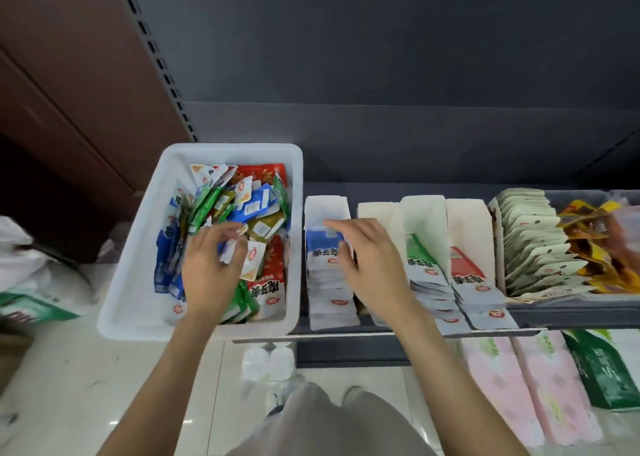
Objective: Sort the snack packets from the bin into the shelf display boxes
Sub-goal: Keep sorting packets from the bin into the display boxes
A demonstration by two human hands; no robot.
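Note:
A white bin (138, 240) on the left holds several mixed snack packets in blue, green, red and olive. My left hand (211, 265) is down in the bin, its fingers curled round a small white and blue packet (228, 249). To the right, white display boxes stand in a row on the shelf. The blue packet box (327, 209) has a stack of blue packets (323, 242). My right hand (367, 265) rests on that stack, fingers stretched out and thumb against the packets. The green packet box (424, 216) and the red packet box (467, 220) stand further right.
A box of pale green packets (533, 244) and a pile of yellow-orange packets (602, 244) fill the shelf's right end. Below the shelf lie pink tissue packs (519, 389), a green pack (602, 369) and white bottles (268, 362). White bags (34, 275) sit on the floor at the left.

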